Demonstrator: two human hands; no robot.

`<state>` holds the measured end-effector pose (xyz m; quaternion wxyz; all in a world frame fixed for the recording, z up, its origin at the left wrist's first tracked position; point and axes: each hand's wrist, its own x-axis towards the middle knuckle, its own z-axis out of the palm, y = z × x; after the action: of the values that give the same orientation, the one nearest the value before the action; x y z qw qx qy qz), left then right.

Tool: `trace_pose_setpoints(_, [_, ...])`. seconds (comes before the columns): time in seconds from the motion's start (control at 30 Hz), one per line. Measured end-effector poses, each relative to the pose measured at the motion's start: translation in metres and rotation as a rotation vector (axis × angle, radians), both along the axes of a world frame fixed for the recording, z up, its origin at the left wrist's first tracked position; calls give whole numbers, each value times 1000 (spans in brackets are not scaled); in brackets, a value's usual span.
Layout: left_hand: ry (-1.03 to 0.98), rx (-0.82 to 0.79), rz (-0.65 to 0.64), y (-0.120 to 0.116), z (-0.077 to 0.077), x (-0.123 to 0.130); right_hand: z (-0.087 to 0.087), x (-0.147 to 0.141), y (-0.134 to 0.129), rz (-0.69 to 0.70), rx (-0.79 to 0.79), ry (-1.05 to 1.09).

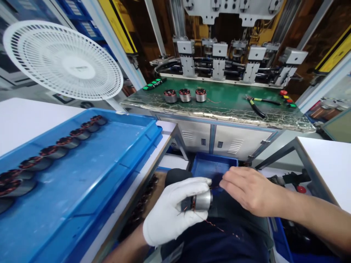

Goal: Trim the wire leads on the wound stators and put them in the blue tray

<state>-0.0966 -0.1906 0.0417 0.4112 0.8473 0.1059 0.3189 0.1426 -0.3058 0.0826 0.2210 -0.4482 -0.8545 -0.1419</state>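
My left hand, in a white glove, is wrapped round a motor stator with a silvery metal shell, held tilted on its side above my lap. Loose copper wire, thin and twisted, trails from its wound end down to the right. My bare right hand is closed in a pinch just right of the stator, apart from its shell. A faint thin wire seems to run from the stator into those fingertips; the fingers partly hide it.
Left stands a blue tray with a row of several stators. Ahead, three stators and cutting pliers lie on the machine's green bench. A white fan is at upper left, a white table at right.
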Motion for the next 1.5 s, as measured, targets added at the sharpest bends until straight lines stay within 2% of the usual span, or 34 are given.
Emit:
trace_pose_setpoints(0.1, [-11, -101, 153, 1, -4, 2, -14, 3, -3, -71, -69, 255])
trace_pose_setpoints(0.2, [3, -158, 280, 3, -8, 8, -23, -16, 1, 44, -195, 672])
trace_pose_setpoints(0.27, [7, -178, 302, 3, -9, 12, -26, -33, 5, 116, -163, 898])
trace_pose_setpoints(0.33, [0, -236, 305, 3, -9, 15, -26, -44, 11, 108, -92, 1030])
trace_pose_setpoints(0.43, [-21, -487, 307, 2, -5, 16, -28, -45, 19, 28, -56, 1092])
trace_pose_setpoints(0.53, [-69, -738, 243, 2, -4, 15, -31, -42, 23, -25, -38, 1040])
trace_pose_setpoints(0.63, [-122, -765, 184, 1, -7, 13, -26, -37, 20, -25, -68, 939])
trace_pose_setpoints(0.7, [-138, -678, 233, 2, -11, 10, -14, -19, 21, -35, -47, 837])
trace_pose_setpoints(0.73, [-146, -622, 275, 3, -12, 9, -5, -3, 23, -82, 11, 773])
trace_pose_setpoints(0.8, [-179, -522, 352, 5, -13, 6, 17, 44, 34, -289, 195, 622])
trace_pose_setpoints(0.87, [-222, -455, 398, 6, -11, 2, 38, 103, 51, -595, 314, 497])
trace_pose_setpoints(0.93, [-256, -409, 411, 5, -9, 0, 51, 157, 72, -839, 216, 357])
trace_pose_setpoints(1.0, [-283, -377, 420, 3, -7, -3, 53, 194, 92, -1022, -18, 244])
trace_pose_setpoints(1.1, [-364, -362, 449, 3, -8, -5, 47, 210, 105, -1129, -334, 131])
trace_pose_setpoints(1.13, [-396, -364, 462, 4, -8, -5, 45, 207, 105, -1108, -368, 96])
trace_pose_setpoints(1.2, [-437, -370, 477, 7, -6, -7, 42, 195, 96, -990, -339, 21])
trace_pose_setpoints(1.33, [-461, -392, 457, 15, -1, -10, 28, 156, 67, -693, -77, -82])
trace_pose_setpoints(1.4, [-484, -407, 443, 17, -1, -11, 10, 126, 51, -564, 51, -90])
trace_pose_setpoints(1.5, [-500, -423, 425, 17, -2, -12, -32, 67, 25, -395, 75, 42])
